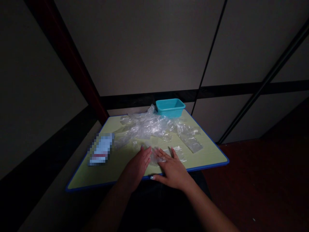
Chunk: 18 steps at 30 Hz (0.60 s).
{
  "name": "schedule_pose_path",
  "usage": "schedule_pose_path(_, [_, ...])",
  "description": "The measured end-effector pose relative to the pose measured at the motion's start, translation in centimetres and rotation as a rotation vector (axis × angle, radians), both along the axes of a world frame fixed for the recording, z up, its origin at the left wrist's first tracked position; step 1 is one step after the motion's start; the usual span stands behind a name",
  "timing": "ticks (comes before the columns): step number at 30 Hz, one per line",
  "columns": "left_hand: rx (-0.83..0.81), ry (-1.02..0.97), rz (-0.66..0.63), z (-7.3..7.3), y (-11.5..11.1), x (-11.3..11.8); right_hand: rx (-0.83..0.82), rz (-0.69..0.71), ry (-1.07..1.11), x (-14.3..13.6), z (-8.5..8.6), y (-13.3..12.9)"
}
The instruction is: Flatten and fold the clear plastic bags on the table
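A clear plastic bag (178, 153) lies flat near the front edge of the yellow table (116, 170). My right hand (172, 169) rests on it with the fingers spread and the thumb out toward the left. On the bag's left side is my left hand (140, 164), turned on its edge, its fingers stretched out and pointing away from me. Neither hand grips anything that I can see. Behind the hands spreads a loose heap of crumpled clear plastic bags (147, 125), with one flattened strip reaching toward the right.
A turquoise plastic basin (171, 109) stands at the table's back edge, against the panelled wall (145, 48). At the left edge lies a flat, pixelated object (102, 149), bluish white with a reddish band. The table has a blue rim; dark red floor (253, 180) shows at right.
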<state>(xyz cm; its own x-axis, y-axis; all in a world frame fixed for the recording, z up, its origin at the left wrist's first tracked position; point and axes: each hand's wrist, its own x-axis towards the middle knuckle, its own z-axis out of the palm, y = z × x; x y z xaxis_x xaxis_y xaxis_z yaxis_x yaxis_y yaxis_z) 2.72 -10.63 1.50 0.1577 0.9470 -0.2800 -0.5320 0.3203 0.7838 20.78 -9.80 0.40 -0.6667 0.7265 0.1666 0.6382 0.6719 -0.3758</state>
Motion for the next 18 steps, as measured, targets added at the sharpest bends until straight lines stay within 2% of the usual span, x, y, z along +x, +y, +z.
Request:
schedule_pose_path(3, [0.027,0.065,0.022,-0.3,-0.4,-0.1,-0.026,-0.006,0.068,0.2,0.2,0.0])
schedule_pose_path(6, [0.029,0.077,0.034,0.1,-0.8,-0.3,-0.103,-0.022,0.165,0.6,0.8,0.4])
schedule_pose_path(10, [-0.020,0.087,0.034,1.0,-0.9,-0.6,-0.206,0.070,0.257,0.9,1.6,2.0])
schedule_pose_path(13, [-0.023,0.071,0.030,1.4,-0.8,-0.8,-0.259,0.117,0.404,0.7,2.0,3.8])
schedule_pose_path(15, [0.001,0.056,0.012,1.4,-0.7,-0.9,-0.355,0.038,0.492,0.2,2.0,5.2])
schedule_pose_path(18, [0.026,0.059,0.009,1.1,-0.5,-0.9,-0.499,-0.123,0.502,-1.0,1.9,6.8])
